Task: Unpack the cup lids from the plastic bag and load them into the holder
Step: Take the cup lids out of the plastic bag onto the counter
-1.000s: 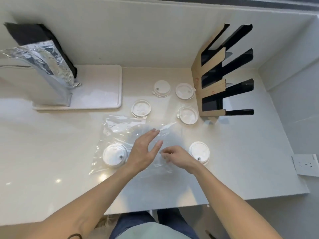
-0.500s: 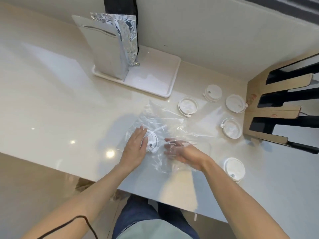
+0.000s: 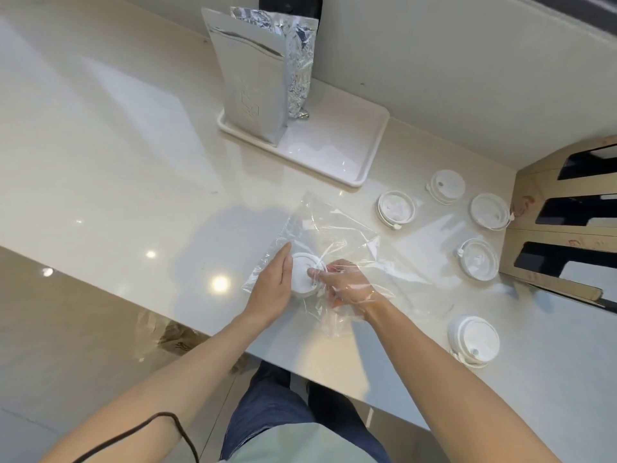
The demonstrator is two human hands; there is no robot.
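Note:
A clear plastic bag (image 3: 337, 235) lies crumpled on the pale counter. One white cup lid (image 3: 301, 266) remains inside it. My left hand (image 3: 272, 285) lies outside the bag, its fingers pressed through the film against the lid's left side. Inside the bag, under the film, my right hand (image 3: 344, 286) has its fingertips on the lid's right rim. Several other white lids lie loose on the counter: lid (image 3: 396, 208), lid (image 3: 446, 186), lid (image 3: 490, 210), lid (image 3: 478, 259) and a small stack (image 3: 473, 340). The wooden and black lid holder (image 3: 534, 208) stands at the right edge.
A white tray (image 3: 350, 145) at the back holds an upright silver foil pouch (image 3: 257, 78). The wall runs behind it. The counter's front edge (image 3: 207, 325) passes just below my wrists, with floor and my legs beneath.
My right hand has reached deeper into the bag to the lid. My left hand has slid to the lid's left side. My head has turned left, shifting the holder toward the right edge.

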